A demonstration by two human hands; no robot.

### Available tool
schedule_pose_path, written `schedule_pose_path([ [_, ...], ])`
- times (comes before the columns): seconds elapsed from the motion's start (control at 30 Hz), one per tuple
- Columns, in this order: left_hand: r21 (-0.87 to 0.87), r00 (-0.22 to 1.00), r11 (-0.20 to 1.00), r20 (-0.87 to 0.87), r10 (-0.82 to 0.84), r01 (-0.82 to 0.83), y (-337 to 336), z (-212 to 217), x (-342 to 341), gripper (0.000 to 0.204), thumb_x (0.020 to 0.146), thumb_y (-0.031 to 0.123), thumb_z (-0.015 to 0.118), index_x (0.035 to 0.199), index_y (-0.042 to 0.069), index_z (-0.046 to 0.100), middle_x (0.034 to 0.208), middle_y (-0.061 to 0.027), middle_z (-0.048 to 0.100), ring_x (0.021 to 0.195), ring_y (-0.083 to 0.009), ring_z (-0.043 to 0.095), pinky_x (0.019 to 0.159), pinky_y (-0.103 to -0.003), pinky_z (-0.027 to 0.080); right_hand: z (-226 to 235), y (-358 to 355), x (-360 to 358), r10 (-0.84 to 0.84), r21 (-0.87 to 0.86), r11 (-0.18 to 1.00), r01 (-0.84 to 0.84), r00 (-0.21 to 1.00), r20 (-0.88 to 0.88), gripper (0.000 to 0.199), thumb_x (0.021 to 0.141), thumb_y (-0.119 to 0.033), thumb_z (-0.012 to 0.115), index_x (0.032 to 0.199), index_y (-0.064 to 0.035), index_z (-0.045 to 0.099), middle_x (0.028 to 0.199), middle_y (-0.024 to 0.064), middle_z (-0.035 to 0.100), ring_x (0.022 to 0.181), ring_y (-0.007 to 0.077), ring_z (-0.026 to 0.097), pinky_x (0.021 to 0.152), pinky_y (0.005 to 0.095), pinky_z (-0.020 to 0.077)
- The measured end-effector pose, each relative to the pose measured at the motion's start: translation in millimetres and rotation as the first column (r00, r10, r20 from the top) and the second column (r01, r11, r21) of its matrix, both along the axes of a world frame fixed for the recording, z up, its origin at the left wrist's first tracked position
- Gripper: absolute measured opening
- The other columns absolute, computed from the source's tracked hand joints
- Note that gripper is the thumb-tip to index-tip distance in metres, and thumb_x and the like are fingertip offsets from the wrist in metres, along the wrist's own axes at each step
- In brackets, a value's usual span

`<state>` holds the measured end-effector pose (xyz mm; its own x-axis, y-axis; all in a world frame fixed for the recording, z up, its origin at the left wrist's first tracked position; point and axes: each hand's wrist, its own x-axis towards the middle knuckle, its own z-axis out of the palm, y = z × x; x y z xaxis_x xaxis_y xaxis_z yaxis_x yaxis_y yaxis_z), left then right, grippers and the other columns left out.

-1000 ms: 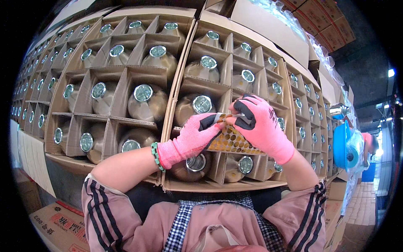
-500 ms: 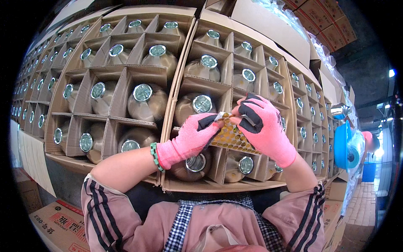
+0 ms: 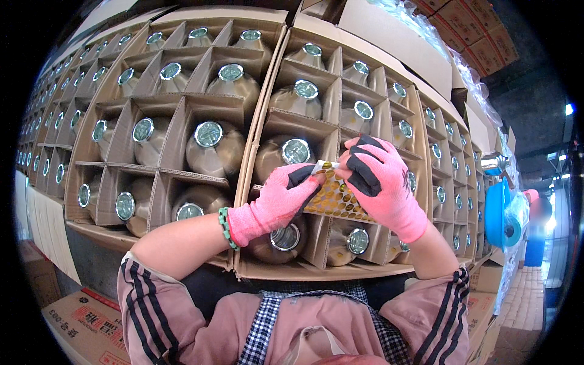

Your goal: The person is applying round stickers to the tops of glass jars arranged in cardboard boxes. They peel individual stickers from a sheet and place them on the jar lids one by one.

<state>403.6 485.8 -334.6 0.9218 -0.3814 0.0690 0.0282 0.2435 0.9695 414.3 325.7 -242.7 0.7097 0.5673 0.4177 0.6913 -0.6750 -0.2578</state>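
Observation:
Both my hands wear pink gloves with black fingertips. My left hand (image 3: 277, 202) and my right hand (image 3: 378, 181) together hold a sheet of small round gold stickers (image 3: 336, 198) over an open cardboard carton (image 3: 277, 271). The fingertips of both hands pinch at the sheet's top edge, where a white strip shows. The carton is split by cardboard dividers, and a brown bottle with a silver cap (image 3: 296, 151) lies in each cell. Another capped bottle (image 3: 285, 236) sits just under my left wrist.
More open cartons of capped bottles (image 3: 208, 134) stretch to the left and far back. Closed printed cartons (image 3: 79, 322) lie at the lower left. A blue tape dispenser with a plastic roll (image 3: 502, 214) hangs at right, near a person in the distance (image 3: 538, 210).
My hands and the sticker sheet have stayed almost in place; the fingertips have closed in a little at the sheet's top edge.

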Motion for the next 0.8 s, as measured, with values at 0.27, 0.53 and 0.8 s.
schedule_pose_path([
  [0.27,0.136,0.998,0.989,0.001,-0.059,0.058,-3.4,-7.4,2.1,0.025,0.081,0.024,0.052,0.087,0.001,0.058,0.067,-0.0042,0.056,0.066,-0.0058,0.047,0.060,-0.025,0.042,9.9,16.7,99.4,0.023,-0.062,0.997,-0.035,0.984,-0.175,0.010,0.064,-0.004,0.062,0.071,-0.0015,0.056,0.110,0.0100,0.049,0.097,0.0259,0.048,0.083,0.0324,0.0381],
  [0.53,0.127,0.992,0.985,0.022,-0.123,0.119,-1.3,-2.0,2.5,0.026,0.080,0.024,0.051,0.089,0.001,0.058,0.073,-0.0078,0.059,0.068,-0.0097,0.051,0.064,-0.027,0.043,-83.4,62.5,179.5,-0.003,-0.719,0.686,-0.109,0.988,-0.153,0.026,0.067,-0.019,0.058,0.089,-0.0050,0.061,0.121,0.0141,0.040,0.114,0.0346,0.033,0.094,0.0409,0.0298],
  [0.8,0.117,0.993,0.990,0.073,-0.092,0.083,-4.9,-6.6,3.4,0.024,0.081,0.021,0.052,0.092,0.001,0.058,0.072,-0.0023,0.057,0.068,-0.0061,0.047,0.062,-0.024,0.041,-71.2,73.4,178.6,-0.032,-0.796,0.604,0.025,0.999,0.007,0.027,0.066,-0.017,0.058,0.091,-0.0056,0.058,0.121,0.0147,0.040,0.114,0.0339,0.035,0.093,0.0429,0.0303],
])
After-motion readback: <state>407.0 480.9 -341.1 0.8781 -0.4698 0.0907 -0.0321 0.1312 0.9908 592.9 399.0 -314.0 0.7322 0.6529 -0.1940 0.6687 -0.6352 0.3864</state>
